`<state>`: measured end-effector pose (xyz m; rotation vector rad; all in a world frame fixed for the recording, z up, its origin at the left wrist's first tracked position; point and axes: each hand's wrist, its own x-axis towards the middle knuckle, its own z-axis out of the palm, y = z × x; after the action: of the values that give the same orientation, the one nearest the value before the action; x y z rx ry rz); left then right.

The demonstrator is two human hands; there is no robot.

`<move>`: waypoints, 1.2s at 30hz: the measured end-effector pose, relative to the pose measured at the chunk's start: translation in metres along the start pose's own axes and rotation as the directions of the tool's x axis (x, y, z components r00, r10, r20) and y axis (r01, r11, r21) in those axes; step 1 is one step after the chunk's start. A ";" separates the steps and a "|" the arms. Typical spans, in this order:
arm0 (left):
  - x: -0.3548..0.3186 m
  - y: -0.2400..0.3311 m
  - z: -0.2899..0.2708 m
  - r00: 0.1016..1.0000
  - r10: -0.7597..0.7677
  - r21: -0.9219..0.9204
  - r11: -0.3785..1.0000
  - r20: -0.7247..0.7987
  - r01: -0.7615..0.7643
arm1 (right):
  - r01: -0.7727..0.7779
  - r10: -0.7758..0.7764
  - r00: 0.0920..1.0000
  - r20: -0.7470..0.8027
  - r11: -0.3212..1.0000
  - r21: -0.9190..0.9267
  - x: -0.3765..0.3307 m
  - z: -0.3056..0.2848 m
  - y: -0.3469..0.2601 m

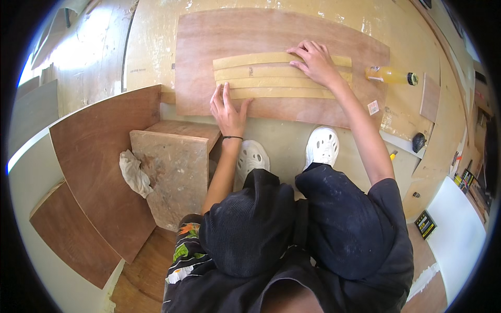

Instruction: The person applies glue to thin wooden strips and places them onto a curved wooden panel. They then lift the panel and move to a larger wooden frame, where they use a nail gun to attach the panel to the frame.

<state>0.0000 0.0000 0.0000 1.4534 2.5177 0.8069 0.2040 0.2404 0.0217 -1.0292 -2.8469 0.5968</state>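
Several long yellowish wood veneer strips lie side by side on a reddish-brown plywood sheet on the floor. My left hand rests flat, fingers apart, on the near left end of the strips. My right hand presses its spread fingers on the strips farther right. Neither hand holds anything. I crouch over the sheet in white perforated clogs and dark trousers.
A yellow plastic bottle lies right of the sheet. A worn wooden box with a crumpled rag stands at the left, beside leaning plywood panels. Small tools and a white board lie at the right.
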 end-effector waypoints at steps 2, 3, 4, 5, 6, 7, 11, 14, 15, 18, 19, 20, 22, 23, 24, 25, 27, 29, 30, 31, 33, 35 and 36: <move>0.006 0.002 -0.001 1.000 -0.011 -0.005 1.000 -0.012 0.011 | -0.013 0.013 1.000 -0.006 1.000 -0.017 -0.001 0.001 0.000; -0.004 0.007 0.000 1.000 -0.020 -0.033 0.999 -0.005 0.020 | -0.022 0.022 1.000 0.000 1.000 -0.010 -0.015 0.001 -0.002; 0.002 0.007 0.003 1.000 -0.016 -0.052 0.999 -0.027 0.014 | -0.022 0.022 0.999 -0.024 1.000 -0.006 -0.013 0.001 -0.001; 0.006 0.004 0.001 0.999 -0.012 -0.059 0.998 -0.042 0.010 | -0.035 0.035 0.999 -0.033 0.999 0.013 -0.010 0.003 -0.003; 0.010 0.000 -0.003 0.999 -0.016 -0.050 0.999 -0.037 0.014 | -0.010 0.011 0.998 -0.063 1.000 0.022 -0.008 0.007 -0.006; 0.015 -0.002 -0.002 0.999 -0.019 -0.055 0.998 -0.032 0.017 | -0.001 0.003 0.997 -0.078 1.000 0.020 -0.007 0.007 -0.006; 0.018 -0.001 -0.006 0.999 -0.035 -0.025 0.999 0.014 0.035 | -0.044 0.044 0.999 -0.025 0.999 0.009 -0.009 0.007 -0.011; 0.018 0.002 -0.008 0.996 -0.078 -0.028 0.996 0.053 0.079 | -0.056 0.057 0.998 -0.022 0.998 0.028 -0.011 0.005 -0.015; 0.019 0.001 -0.011 0.997 -0.064 -0.013 0.998 0.045 0.065 | -0.027 0.027 0.999 -0.043 1.000 0.010 -0.011 0.005 -0.017; 0.023 0.004 -0.014 0.995 -0.061 0.019 0.998 0.074 0.060 | -0.009 0.004 0.997 -0.082 0.998 -0.056 -0.019 0.006 -0.020; 0.025 0.005 -0.014 0.997 -0.049 0.021 0.999 0.066 0.047 | -0.001 -0.007 0.993 -0.117 0.997 -0.074 -0.022 0.008 -0.023; 0.028 0.006 -0.013 0.998 -0.034 0.029 0.999 0.056 0.032 | -0.010 -0.002 0.992 -0.128 0.996 -0.092 -0.024 0.009 -0.026; 0.036 0.008 -0.005 0.998 0.047 -0.029 0.999 0.035 -0.046 | 0.014 -0.029 0.988 -0.150 0.995 -0.096 -0.038 0.011 -0.036; 0.040 0.008 0.000 0.997 0.069 -0.047 0.997 0.034 -0.067 | 0.023 -0.037 0.988 -0.149 0.995 -0.096 -0.045 0.012 -0.040; 0.045 0.009 0.006 0.994 0.106 -0.036 0.994 0.019 -0.105 | 0.028 -0.040 0.990 -0.133 0.996 -0.088 -0.051 0.012 -0.044; 0.050 0.010 0.012 0.992 0.126 -0.020 0.992 0.017 -0.126 | 0.035 -0.045 0.992 -0.118 0.996 -0.082 -0.057 0.012 -0.045; 0.054 0.010 0.021 0.989 0.143 0.047 0.988 0.023 -0.144 | 0.055 -0.063 0.993 -0.097 0.995 -0.083 -0.062 0.012 -0.045; 0.056 0.009 0.027 0.991 0.100 0.160 0.980 0.094 -0.114 | 0.064 -0.071 0.995 -0.067 0.993 -0.099 -0.068 0.013 -0.044; 0.057 0.008 0.030 0.991 0.132 0.147 0.980 0.037 -0.136 | 0.079 -0.088 0.992 -0.088 0.991 -0.104 -0.069 0.013 -0.042; 0.057 0.008 0.031 0.992 0.124 0.153 0.980 0.034 -0.128 | 0.082 -0.091 0.992 -0.092 0.991 -0.101 -0.070 0.013 -0.040; 0.056 0.005 0.033 0.993 0.112 0.163 0.980 0.030 -0.116 | 0.088 -0.096 0.992 -0.080 0.991 -0.102 -0.071 0.015 -0.038; 0.056 0.003 0.034 0.993 0.113 0.168 0.979 0.020 -0.115 | 0.091 -0.098 0.994 -0.052 0.989 -0.116 -0.071 0.015 -0.036; 0.056 0.003 0.034 0.993 0.115 0.164 0.980 0.014 -0.115 | 0.099 -0.105 0.993 -0.046 0.988 -0.116 -0.071 0.015 -0.036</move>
<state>-0.0153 0.0603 -0.0187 1.6631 2.5707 0.6224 0.2346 0.1658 0.0270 -0.8928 -2.8951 0.3973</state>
